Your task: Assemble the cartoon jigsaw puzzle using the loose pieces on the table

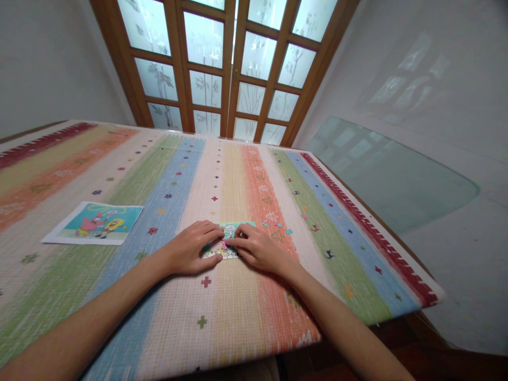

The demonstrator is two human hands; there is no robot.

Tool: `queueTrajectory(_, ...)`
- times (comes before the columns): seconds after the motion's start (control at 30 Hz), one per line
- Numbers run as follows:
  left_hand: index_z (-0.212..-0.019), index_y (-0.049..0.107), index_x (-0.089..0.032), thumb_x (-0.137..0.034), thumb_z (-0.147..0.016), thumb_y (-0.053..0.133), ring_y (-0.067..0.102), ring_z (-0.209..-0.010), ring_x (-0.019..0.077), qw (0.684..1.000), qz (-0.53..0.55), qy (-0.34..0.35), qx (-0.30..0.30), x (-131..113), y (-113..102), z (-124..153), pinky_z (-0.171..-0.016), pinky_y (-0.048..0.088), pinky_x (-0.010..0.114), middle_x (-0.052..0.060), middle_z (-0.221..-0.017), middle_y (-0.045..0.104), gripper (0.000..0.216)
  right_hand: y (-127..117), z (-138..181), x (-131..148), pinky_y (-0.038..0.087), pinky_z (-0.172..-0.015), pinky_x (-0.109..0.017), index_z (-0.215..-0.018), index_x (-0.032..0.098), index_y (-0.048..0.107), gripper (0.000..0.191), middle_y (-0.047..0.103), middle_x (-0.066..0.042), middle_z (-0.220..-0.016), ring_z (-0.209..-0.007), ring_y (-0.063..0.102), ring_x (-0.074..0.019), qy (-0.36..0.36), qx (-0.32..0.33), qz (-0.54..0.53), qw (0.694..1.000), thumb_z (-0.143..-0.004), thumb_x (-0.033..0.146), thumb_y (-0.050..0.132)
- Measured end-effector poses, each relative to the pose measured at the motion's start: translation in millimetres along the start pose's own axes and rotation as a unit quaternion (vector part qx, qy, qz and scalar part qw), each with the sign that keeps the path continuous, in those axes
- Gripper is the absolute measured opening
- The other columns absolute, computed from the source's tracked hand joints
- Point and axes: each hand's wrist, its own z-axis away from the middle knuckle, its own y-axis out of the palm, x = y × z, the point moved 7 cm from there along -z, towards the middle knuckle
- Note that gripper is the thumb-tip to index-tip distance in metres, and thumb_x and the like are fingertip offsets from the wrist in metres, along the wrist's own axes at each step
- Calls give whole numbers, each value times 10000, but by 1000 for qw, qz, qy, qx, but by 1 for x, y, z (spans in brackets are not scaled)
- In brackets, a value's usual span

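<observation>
A small jigsaw puzzle (230,229) with a cartoon picture lies flat on the tablecloth, partly covered by both hands. My left hand (194,246) rests at its left side, thumb and fingers apart, the fingertips touching the puzzle. From the right, my right hand (260,247) reaches over the puzzle with its fingers drawn together at a small pink puzzle piece (224,244). How firmly the piece is gripped is hard to see. Several loose puzzle pieces (278,225), blue and pink, are scattered just right of the puzzle.
A printed cartoon picture (97,222) on white paper lies to the left. The striped tablecloth (238,317) covers the table, whose front edge is close to me. Glazed wooden doors (222,69) stand behind, and a glass panel (389,169) is beside the right edge.
</observation>
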Motion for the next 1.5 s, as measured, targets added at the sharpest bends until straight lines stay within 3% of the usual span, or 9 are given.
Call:
queueTrajectory(0.77,-1106,648,-178,-335,-949,582,594,-1102,300,999,-23,27,10,-6,-1,0,-976,496,490,124,-1220,638,232,0,2,-1,460,-794,-324,-1190,224,726,287,607,-85,-976,-866,532,-196,-26,6,23,999,-1017,174,503)
queueTrajectory(1.3,-1153,569,-176,-364,-925,579,595,-1081,307,1000,-14,3,16,-2,1,0,-955,491,490,122,-1170,655,296,-3,2,4,472,-802,-337,-1173,207,721,290,621,-92,-986,-879,539,-200,-28,7,23,999,-993,145,502)
queueTrajectory(1.5,-1122,570,-182,-377,-918,575,592,-1065,304,1000,-9,-7,22,0,2,0,-940,487,480,119,-1147,658,282,-2,-1,12,486,-848,-363,-1142,208,731,295,638,-89,-1009,-923,549,-211,-31,39,1,999,-963,140,507)
